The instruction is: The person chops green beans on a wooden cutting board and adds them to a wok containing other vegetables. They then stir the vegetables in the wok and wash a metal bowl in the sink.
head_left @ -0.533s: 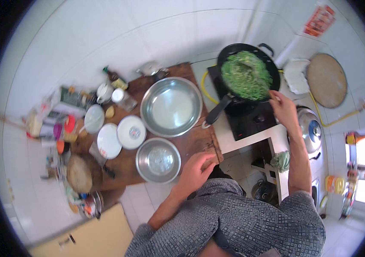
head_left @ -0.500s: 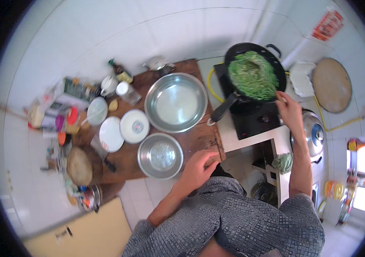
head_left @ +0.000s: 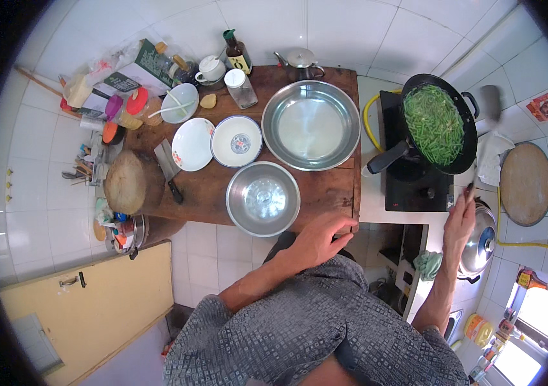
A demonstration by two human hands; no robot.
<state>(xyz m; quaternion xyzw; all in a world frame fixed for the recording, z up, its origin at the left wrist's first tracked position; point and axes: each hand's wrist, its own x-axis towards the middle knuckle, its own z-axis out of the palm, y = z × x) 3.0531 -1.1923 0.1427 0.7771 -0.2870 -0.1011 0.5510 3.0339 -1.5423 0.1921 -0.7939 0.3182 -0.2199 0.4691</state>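
My right hand point(head_left: 459, 219) grips the handle of a spatula point(head_left: 490, 103), whose dark blade is raised beside the right rim of a black wok point(head_left: 468, 151). Sliced green vegetables point(head_left: 433, 125), thin like cut beans, fill the wok, which sits on a black induction cooktop point(head_left: 409, 193). The wok's long handle point(head_left: 389, 156) points left, and nobody is holding it. My left hand point(head_left: 319, 241) is empty, thumb apart from the fingers, at the front right corner of the wooden table point(head_left: 325, 193). Nearest to it stands a smaller steel bowl point(head_left: 263, 198).
A large steel basin point(head_left: 311, 125), two white plates point(head_left: 236, 141), a cleaver point(head_left: 168, 161) and a round chopping block point(head_left: 134, 182) occupy the table. Bottles and jars line the wall. Right of the cooktop are a lidded pot point(head_left: 476, 244) and a white cloth point(head_left: 492, 154).
My right hand has drawn back from the wok, and the spatula is now out over its right side. The whole view has shifted; my left hand stays by the table corner.
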